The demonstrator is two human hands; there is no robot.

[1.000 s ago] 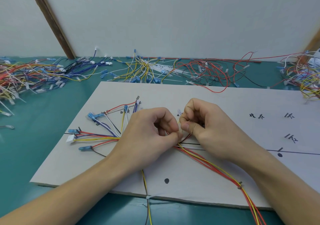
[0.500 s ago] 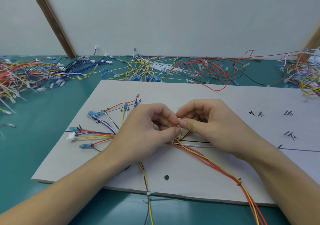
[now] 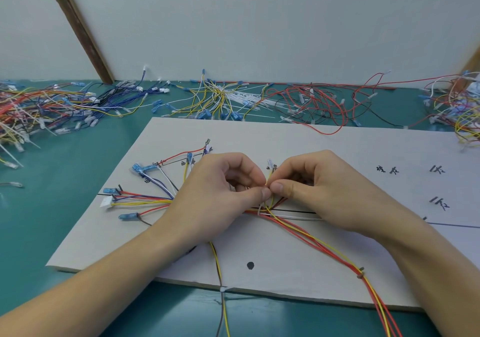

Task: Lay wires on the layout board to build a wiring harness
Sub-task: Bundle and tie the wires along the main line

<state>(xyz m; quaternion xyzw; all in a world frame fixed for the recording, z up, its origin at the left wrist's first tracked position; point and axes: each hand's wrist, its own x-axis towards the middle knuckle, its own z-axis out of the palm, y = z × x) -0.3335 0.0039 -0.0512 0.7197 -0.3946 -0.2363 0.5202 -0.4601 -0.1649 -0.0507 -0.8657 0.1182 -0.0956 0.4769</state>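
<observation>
Pointing away, upright yellow wire (image 3: 269, 175)

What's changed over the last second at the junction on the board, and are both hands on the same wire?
The left hand and right hand have closed the small gap between them: their thumbs now meet tip to tip over the junction, pinching the short yellow wire that rises to a clear terminal. Nothing was let go. The fanned wire ends at the left, the red-yellow bundle and the layout board lie as before.
</observation>
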